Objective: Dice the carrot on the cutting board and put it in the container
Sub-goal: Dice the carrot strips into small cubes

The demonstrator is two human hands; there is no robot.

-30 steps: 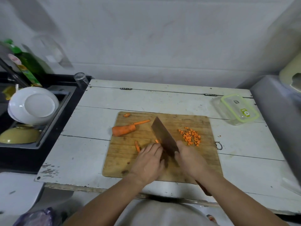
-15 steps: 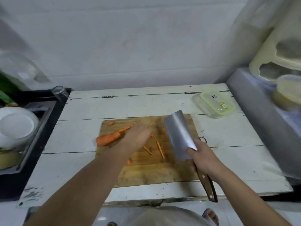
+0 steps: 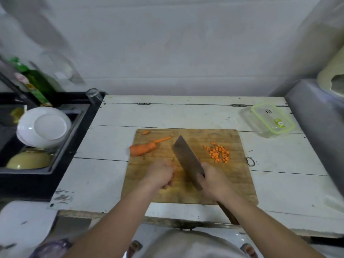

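A worn white-painted plank table (image 3: 167, 116) carries a square wooden cutting board (image 3: 240, 185), the landmark here. Off the board's left edge, past the table, a black sink (image 3: 78, 138) holds a white plate (image 3: 43, 127) and a yellow bowl (image 3: 28, 161), with a green bottle (image 3: 37, 84) behind them. Beyond the board's far right corner stands a clear rectangular plastic container with a green-rimmed lid (image 3: 270, 120), well apart from the board. On the board's middle, a broad steel cleaver (image 3: 186, 161) angles from near right to far left; the right hand (image 3: 216, 181) is clenched around the top of its wooden handle. The left hand (image 3: 160, 174) sits just left of the blade, fingers curled over something orange, though what it grips is mostly hidden. The uncut orange carrot stub (image 3: 142, 149) lies at the board's left edge, a thin carrot sliver (image 3: 162, 140) just behind it. A heap of diced carrot cubes (image 3: 218, 152) rests on the board's right half. A small carrot end (image 3: 146, 132) lies in the far left corner.
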